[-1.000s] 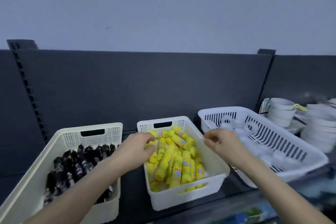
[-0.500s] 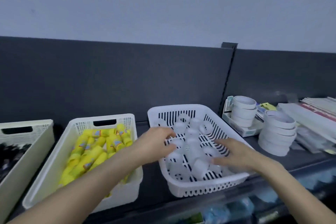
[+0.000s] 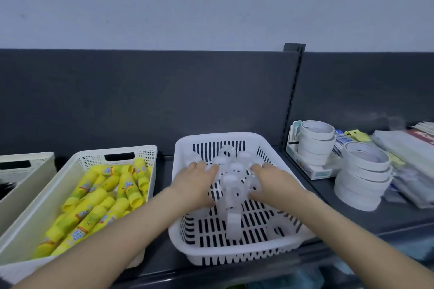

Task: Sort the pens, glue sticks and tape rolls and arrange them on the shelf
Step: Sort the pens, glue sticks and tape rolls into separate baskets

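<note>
Pressing left hand [image 3: 195,183] and right hand [image 3: 276,182] flat, fingers straight, on tape rolls [image 3: 234,222] inside white basket [image 3: 220,136], likely bunching them tidy; glue sticks [image 3: 103,195] binned just left.

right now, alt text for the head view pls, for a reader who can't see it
A person's left hand and right hand rest palm-down on small white tape rolls inside a white slotted basket on a dark shelf. To its left a cream basket holds yellow glue sticks; to its right stand stacks of larger tape rolls.
</note>
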Motion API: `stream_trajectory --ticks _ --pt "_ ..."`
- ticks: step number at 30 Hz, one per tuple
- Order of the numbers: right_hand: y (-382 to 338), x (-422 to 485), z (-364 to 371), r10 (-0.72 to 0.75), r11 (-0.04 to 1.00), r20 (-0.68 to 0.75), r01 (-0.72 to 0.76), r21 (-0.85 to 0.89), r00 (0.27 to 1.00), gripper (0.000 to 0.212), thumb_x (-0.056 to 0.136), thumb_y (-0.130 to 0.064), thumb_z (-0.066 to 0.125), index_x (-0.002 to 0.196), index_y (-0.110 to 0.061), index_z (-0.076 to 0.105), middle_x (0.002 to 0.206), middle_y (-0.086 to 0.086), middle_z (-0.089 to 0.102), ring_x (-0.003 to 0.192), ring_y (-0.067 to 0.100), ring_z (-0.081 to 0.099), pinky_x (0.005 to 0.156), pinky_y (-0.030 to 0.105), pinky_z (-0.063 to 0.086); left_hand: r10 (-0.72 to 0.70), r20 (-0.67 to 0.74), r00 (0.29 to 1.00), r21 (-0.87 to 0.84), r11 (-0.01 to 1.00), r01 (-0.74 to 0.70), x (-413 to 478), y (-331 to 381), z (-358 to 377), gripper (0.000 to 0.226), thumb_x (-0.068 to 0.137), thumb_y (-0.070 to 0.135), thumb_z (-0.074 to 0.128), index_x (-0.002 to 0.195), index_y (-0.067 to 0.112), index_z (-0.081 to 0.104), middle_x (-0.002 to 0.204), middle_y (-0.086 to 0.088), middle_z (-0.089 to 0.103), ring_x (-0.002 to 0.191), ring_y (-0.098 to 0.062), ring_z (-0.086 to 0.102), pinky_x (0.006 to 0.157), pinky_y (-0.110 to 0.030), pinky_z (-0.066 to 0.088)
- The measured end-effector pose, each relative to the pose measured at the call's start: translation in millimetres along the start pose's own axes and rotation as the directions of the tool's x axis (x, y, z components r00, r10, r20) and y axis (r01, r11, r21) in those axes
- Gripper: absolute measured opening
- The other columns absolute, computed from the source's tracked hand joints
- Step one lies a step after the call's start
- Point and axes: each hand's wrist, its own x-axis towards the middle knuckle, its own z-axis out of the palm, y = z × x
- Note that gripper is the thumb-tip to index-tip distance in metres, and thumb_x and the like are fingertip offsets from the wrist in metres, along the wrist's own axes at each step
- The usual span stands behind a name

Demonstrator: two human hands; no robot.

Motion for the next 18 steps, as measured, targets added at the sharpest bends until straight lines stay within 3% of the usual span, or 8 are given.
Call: stream_trajectory --ticks 1,4,6,8,11,13,15,18 --pt "0.3 -7.1 -4.3 -0.068 0.996 0.035 0.066 0.054 0.997 0.028 0.088 -0.038 0.053 0.101 -0.013 0.056 0.099 0.008 0.059 0.082 0.02 0.056 0.068 0.029 0.044 -0.012 0.022 1.0 -0.048 0.999 0.013 0.3 -3.2 -4.4 0.071 0.08 0.038 0.062 0.14 0.02 0.028 0.132 -0.007 0.04 0.121 -0.025 0.041 0.095 -0.037 0.044" --pt "-18.4 -41.7 -21.3 -0.283 0.942 0.419 0.168 0.29 0.863 0.045 0.094 -0.047 0.042 0.058 -0.021 0.045 0.058 -0.004 0.046 0.048 0.007 0.039 0.052 0.02 0.033 -0.042 -0.021 0.999 -0.198 0.98 0.037 -2.7 -7.9 -17.3 0.038 0.087 0.028 0.052 0.123 0.016 0.049 0.119 -0.003 0.047 0.106 -0.022 0.051 0.085 -0.033 0.047" --pt "-25.2 -52.0 -25.9 -0.277 0.957 0.661 0.141 0.252 0.698 0.046 0.092 -0.059 0.028 0.078 -0.029 0.06 0.082 -0.006 0.06 0.072 0.004 0.055 0.074 0.022 0.042 0.028 -0.081 0.996 -0.216 0.975 -0.045 -10.8 -7.0 -22.2 0.013 0.089 0.021 0.045 0.087 0.015 0.057 0.093 0.0 0.053 0.087 -0.019 0.055 0.076 -0.031 0.047" --pt "-21.9 -46.9 -24.2 -0.187 0.982 0.743 0.101 0.159 0.643 0.067 0.087 -0.07 0.019 0.126 -0.029 0.053 0.138 -0.004 0.049 0.126 0.014 0.045 0.108 0.035 0.028 0.225 0.15 0.963 -0.279 0.944 -0.177 -24.5 -1.5 -25.9 0.025 0.09 0.022 0.045 0.067 0.015 0.052 0.071 0.001 0.055 0.069 -0.018 0.054 0.069 -0.029 0.046" --pt "-18.6 -36.3 -27.6 -0.122 0.99 0.787 0.019 0.139 0.605 0.072 0.085 -0.072 0.021 0.131 -0.025 0.05 0.144 -0.003 0.042 0.126 0.02 0.046 0.109 0.035 0.031 0.445 0.559 0.7 -0.327 0.894 -0.307 -39.9 13.1 -21.0 0.029 0.095 0.027 0.04 0.106 0.015 0.064 0.106 -0.004 0.066 0.095 -0.02 0.06 0.088 -0.032 0.046" --pt "-10.0 -28.7 -29.9 -0.141 0.985 0.707 0.026 0.172 0.693 0.062 0.09 -0.062 0.03 0.13 -0.02 0.052 0.134 -0.001 0.051 0.107 0.018 0.059 0.097 0.031 0.042 0.427 0.648 0.631 -0.315 0.904 -0.289 -36.5 18.7 -15.1 0.035 0.095 0.023 0.038 0.126 0.028 0.052 0.126 0.002 0.057 0.105 -0.017 0.053 0.094 -0.033 0.042" --pt "3.7 -14.4 -29.5 -0.15 0.949 0.463 -0.004 0.316 0.873 0.042 0.094 -0.045 0.042 0.117 -0.015 0.061 0.106 -0.005 0.062 0.085 0.012 0.063 0.079 0.024 0.048 0.465 0.633 0.619 -0.368 0.884 -0.287 -28.7 21.5 -11.9 0.037 0.095 0.02 0.041 0.129 0.029 0.05 0.126 0.002 0.057 0.103 -0.015 0.053 0.092 -0.03 0.041" --pt "22.1 14.3 -14.4 -0.116 0.965 0.17 0.07 0.254 0.979 0.034 0.09 -0.035 0.051 0.115 -0.015 0.061 0.107 -0.002 0.057 0.099 0.014 0.055 0.089 0.028 0.045 0.494 0.383 0.781 -0.392 0.852 -0.347 -16.2 21.0 -16.6 0.026 0.094 0.025 0.049 0.114 0.017 0.064 0.102 0.001 0.065 0.081 -0.008 0.055 0.079 -0.022 0.042"
